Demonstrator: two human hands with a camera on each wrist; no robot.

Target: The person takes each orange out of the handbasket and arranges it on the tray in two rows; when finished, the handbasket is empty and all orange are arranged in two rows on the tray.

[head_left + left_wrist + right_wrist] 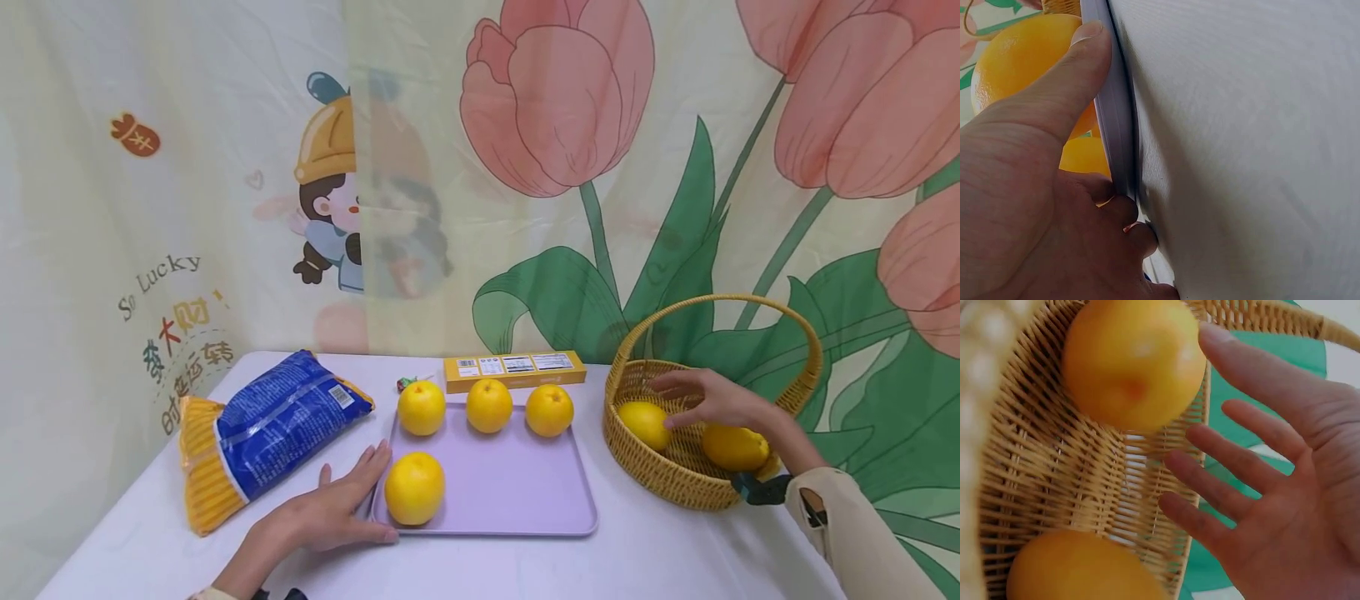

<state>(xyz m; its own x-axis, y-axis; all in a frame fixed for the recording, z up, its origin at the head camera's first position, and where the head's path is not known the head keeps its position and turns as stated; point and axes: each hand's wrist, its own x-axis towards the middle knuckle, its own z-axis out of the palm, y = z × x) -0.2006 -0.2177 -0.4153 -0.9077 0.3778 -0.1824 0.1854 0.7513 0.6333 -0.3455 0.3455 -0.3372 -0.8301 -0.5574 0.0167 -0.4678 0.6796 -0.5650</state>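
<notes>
My left hand [330, 506] rests at the near left corner of a lilac tray [510, 492]. Its thumb [1079, 78] lies against the tray's rim, and the other fingers touch the left side. One orange [415, 489] stands on the tray near this hand; three more, including the middle orange [489, 406], line the far edge. Over a wicker basket [660, 487], my right hand [712, 398] reaches in with spread fingers. Its thumb is close to a yellow-orange round fruit [1135, 362]; whether they touch I cannot tell. Another orange-coloured fruit [735, 447] lies below the wrist, partly hidden.
A blue and yellow snack bag [288, 425] lies left of the tray. Behind the tray are a long yellow box [515, 372] and a small wrapped lollipop [406, 384]. The basket's tall handle [716, 297] arches above the right hand. A printed curtain [420, 325] hangs behind the table.
</notes>
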